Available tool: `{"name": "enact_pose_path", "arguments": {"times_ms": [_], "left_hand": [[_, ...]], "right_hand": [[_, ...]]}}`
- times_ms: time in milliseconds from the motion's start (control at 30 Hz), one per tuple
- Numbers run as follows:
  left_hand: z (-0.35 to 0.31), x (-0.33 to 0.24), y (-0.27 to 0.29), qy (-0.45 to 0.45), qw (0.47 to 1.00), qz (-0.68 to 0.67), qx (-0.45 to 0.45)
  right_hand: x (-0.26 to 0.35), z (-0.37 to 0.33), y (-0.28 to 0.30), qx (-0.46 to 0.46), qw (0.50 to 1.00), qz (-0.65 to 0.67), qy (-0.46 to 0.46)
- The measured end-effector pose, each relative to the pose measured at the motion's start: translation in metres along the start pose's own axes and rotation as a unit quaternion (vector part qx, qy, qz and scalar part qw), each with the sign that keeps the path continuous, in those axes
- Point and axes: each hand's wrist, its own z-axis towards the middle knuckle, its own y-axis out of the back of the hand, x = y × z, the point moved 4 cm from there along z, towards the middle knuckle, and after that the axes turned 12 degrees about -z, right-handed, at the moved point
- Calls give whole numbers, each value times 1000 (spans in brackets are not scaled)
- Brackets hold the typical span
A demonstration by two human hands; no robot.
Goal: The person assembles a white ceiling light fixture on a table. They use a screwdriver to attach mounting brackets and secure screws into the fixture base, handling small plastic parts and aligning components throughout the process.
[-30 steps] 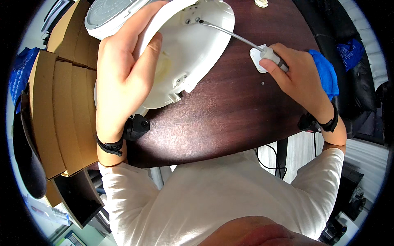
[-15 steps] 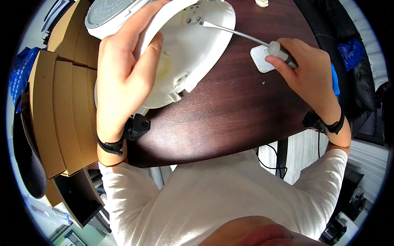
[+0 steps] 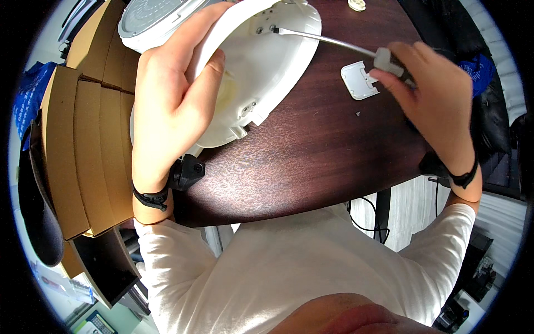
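My left hand (image 3: pixel 172 97) is closed on the rim of a hollow white plastic housing (image 3: pixel 283 69), tilted so its inner side shows. The thumb lies inside the rim, while the fingers wrap over the outside. A screwdriver (image 3: pixel 339 44) with a grey handle is gripped in my right hand (image 3: pixel 431 92). Its steel tip reaches a screw (image 3: pixel 272 28) in a fitting near the far end of the housing's inside; whether it sits in the screw head I cannot tell. Another metal fitting (image 3: pixel 246 109) with screws shows lower in the shell.
On the dark wooden table (image 3: pixel 300 161) lie a white plastic cover (image 3: pixel 356 80), a tiny screw (image 3: pixel 358 113) and a small cream round part (image 3: pixel 356 5). A grey-topped white round unit (image 3: pixel 161 23) stands behind my left hand. Cardboard boxes (image 3: pixel 61 161) line the left side.
My right hand has shifted to the right with the screwdriver, baring more of the white cover. The tip stays near the same screw. My left hand and the housing have barely moved.
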Motion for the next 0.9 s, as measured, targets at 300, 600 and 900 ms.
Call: {"name": "enact_pose_path", "arguments": {"times_ms": [300,600,900], "left_hand": [[-5,-29,-3,-75,994,75,18],[-6,-26,-1,-25,998,32,-46],[-5,-29,5,-79,993,56,71]], "right_hand": [[10,19,17,4,1000,-20,-16],[2,16,-39,345,767,507,-188],[28,-15,-55,434,365,796,-211]]}}
